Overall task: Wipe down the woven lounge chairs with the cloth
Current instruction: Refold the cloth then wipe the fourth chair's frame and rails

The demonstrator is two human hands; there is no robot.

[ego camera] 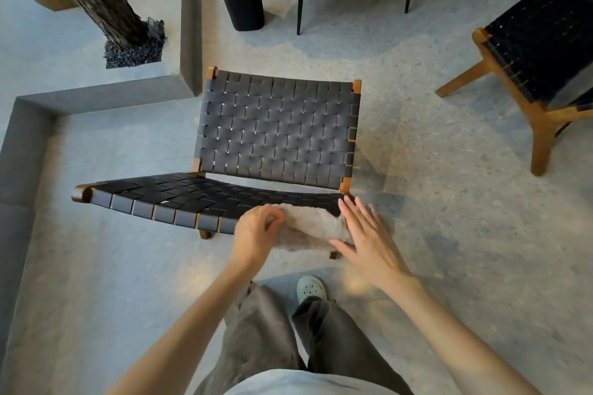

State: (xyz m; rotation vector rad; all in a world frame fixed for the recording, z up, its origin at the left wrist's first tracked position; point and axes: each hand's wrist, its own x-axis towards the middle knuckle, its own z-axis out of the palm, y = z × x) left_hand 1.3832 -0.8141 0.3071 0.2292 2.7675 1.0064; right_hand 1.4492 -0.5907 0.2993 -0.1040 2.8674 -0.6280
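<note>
**Q:** What are the hands doing?

**A:** Nearest, the left hand point(256, 231) grips the left end of a fluffy beige cloth point(308, 229). The right hand point(365, 240) lies flat, fingers straight, on its right end, probably spreading it for wiping.

**Q:** Where is the cloth?

**A:** On the near right edge of the woven chair point(276, 131) seat, its long axis running left to right. The chair faces the viewer, with its backrest far. A second chair point(539, 51) stands far right.
</note>
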